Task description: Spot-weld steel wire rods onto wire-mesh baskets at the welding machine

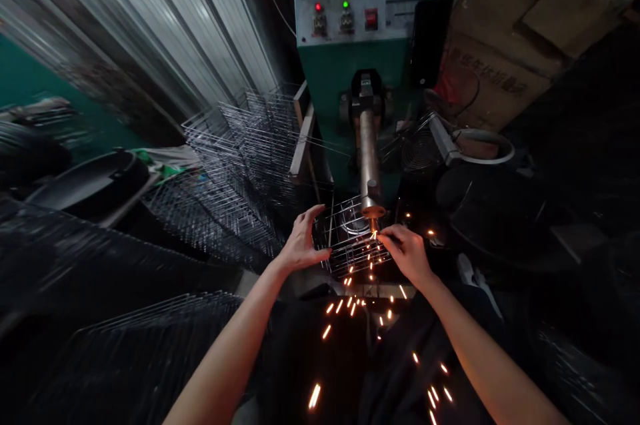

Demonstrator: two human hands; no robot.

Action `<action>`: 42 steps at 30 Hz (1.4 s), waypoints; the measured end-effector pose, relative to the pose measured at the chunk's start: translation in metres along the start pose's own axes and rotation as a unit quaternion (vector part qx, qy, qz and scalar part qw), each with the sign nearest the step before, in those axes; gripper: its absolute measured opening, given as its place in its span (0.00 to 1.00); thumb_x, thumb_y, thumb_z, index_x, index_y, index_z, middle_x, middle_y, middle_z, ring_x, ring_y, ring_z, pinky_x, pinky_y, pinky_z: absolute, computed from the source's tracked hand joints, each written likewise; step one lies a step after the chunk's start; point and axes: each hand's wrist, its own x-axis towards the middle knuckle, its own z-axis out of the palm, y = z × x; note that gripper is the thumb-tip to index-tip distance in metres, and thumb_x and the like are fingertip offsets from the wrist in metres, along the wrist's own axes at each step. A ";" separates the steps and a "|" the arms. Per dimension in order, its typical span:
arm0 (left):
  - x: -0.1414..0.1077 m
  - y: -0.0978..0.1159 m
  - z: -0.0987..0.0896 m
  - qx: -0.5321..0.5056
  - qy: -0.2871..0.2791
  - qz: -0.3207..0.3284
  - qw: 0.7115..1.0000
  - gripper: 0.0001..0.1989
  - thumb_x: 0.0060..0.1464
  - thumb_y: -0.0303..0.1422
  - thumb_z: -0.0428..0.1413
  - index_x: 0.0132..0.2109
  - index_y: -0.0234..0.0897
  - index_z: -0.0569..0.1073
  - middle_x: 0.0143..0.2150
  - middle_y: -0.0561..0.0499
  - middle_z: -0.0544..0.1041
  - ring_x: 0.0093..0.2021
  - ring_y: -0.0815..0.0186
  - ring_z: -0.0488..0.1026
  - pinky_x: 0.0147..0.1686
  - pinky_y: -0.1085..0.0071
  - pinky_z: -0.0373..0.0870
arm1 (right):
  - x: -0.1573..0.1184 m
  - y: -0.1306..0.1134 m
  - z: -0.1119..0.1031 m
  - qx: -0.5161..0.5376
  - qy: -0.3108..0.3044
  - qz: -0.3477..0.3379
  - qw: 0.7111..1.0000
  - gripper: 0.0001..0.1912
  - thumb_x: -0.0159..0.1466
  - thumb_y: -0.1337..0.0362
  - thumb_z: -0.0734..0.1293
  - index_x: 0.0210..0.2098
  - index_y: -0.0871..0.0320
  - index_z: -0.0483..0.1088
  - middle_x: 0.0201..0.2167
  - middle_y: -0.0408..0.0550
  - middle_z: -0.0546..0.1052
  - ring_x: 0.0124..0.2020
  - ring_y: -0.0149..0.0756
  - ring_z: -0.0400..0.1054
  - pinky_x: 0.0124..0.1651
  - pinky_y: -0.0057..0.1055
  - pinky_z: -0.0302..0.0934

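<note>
A wire rack (343,248) lies under the metal arm (369,152) of a green machine (327,72). Bright sparks fly from the arm's tip down over the lap. My left hand (303,242) is at the rack's left edge, thumb and fingers spread around its side. Close to the sparking tip, my right hand (407,252) has its fingers pinched together at the rack's right side; what sits between them is too small to make out.
Stacked wire grids (240,165) stand at the left, near a dark round pan (95,182). Cardboard boxes (495,78) are at the back right. A dark phone-like object (431,42) is on the machine's right side. Scissors-like handles (475,275) lie right of my right hand.
</note>
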 end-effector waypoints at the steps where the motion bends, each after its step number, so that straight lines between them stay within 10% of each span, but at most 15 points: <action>1: -0.008 -0.006 0.001 -0.006 0.007 -0.010 1.000 0.53 0.40 0.38 0.68 0.70 0.44 0.51 0.69 0.41 0.56 0.69 0.43 0.52 0.69 0.43 0.51 | -0.004 0.002 -0.006 0.009 -0.006 0.021 1.000 0.09 0.68 0.57 0.67 0.39 0.54 0.76 0.36 0.48 0.79 0.38 0.39 0.74 0.37 0.31 0.67; 6: -0.052 -0.051 0.026 -0.227 -0.020 -0.136 0.964 0.71 0.35 0.46 0.72 0.71 0.57 0.28 0.75 0.39 0.39 0.72 0.37 0.46 0.64 0.33 0.54 | -0.041 0.007 -0.040 0.150 -0.063 0.169 0.972 0.15 0.66 0.51 0.68 0.42 0.56 0.73 0.38 0.52 0.80 0.39 0.43 0.77 0.40 0.36 0.72; 10: -0.058 -0.063 0.054 -0.373 -0.022 -0.179 0.910 0.65 0.38 0.41 0.71 0.71 0.55 0.34 0.73 0.37 0.48 0.69 0.43 0.59 0.60 0.41 0.65 | -0.068 -0.005 -0.046 0.236 -0.035 0.277 0.931 0.21 0.60 0.49 0.74 0.41 0.56 0.66 0.32 0.50 0.81 0.25 0.37 0.75 0.28 0.31 0.71; 15: -0.061 -0.046 0.052 -0.404 0.038 -0.183 0.895 0.55 0.36 0.37 0.72 0.66 0.50 0.48 0.68 0.38 0.56 0.65 0.46 0.64 0.58 0.47 0.70 | -0.076 -0.044 -0.044 0.290 -0.047 0.311 0.904 0.23 0.58 0.47 0.75 0.36 0.56 0.63 0.22 0.41 0.76 0.13 0.26 0.64 0.16 0.21 0.57; 21: -0.084 0.008 0.052 -0.316 0.027 -0.087 0.944 0.58 0.29 0.33 0.73 0.66 0.50 0.51 0.65 0.43 0.64 0.63 0.48 0.66 0.62 0.49 0.65 | -0.071 -0.086 -0.053 0.351 -0.177 0.337 0.856 0.20 0.61 0.50 0.74 0.37 0.58 0.65 0.19 0.39 0.73 0.08 0.20 0.54 0.11 0.16 0.44; 26: -0.065 0.053 0.068 -0.180 -0.016 -0.089 0.980 0.60 0.29 0.34 0.73 0.68 0.46 0.52 0.63 0.44 0.68 0.62 0.47 0.68 0.62 0.53 0.66 | -0.053 -0.098 -0.062 0.370 -0.296 0.249 0.845 0.25 0.63 0.47 0.71 0.49 0.60 0.73 0.37 0.53 0.80 0.31 0.36 0.76 0.34 0.29 0.71; 32: -0.040 0.084 0.084 -0.090 -0.020 -0.106 0.990 0.58 0.32 0.40 0.71 0.69 0.45 0.51 0.65 0.43 0.67 0.60 0.45 0.70 0.58 0.51 0.70 | -0.029 -0.087 -0.056 0.007 -0.294 0.004 0.956 0.08 0.70 0.62 0.65 0.42 0.56 0.77 0.37 0.47 0.79 0.40 0.38 0.73 0.46 0.35 0.68; 37: -0.032 0.094 0.094 -0.089 -0.031 -0.094 0.991 0.59 0.30 0.41 0.71 0.68 0.44 0.51 0.66 0.42 0.65 0.61 0.45 0.70 0.57 0.50 0.70 | -0.042 -0.055 -0.040 -0.225 -0.263 -0.205 0.915 0.16 0.67 0.73 0.65 0.54 0.60 0.73 0.46 0.54 0.79 0.47 0.47 0.71 0.51 0.46 0.69; 42: -0.029 0.100 0.100 -0.092 -0.029 -0.094 0.991 0.57 0.33 0.39 0.69 0.69 0.45 0.50 0.65 0.43 0.66 0.58 0.46 0.72 0.54 0.51 0.72 | -0.060 -0.041 -0.042 -0.303 -0.229 -0.275 0.883 0.22 0.66 0.77 0.62 0.58 0.65 0.70 0.51 0.57 0.78 0.50 0.49 0.72 0.52 0.48 0.72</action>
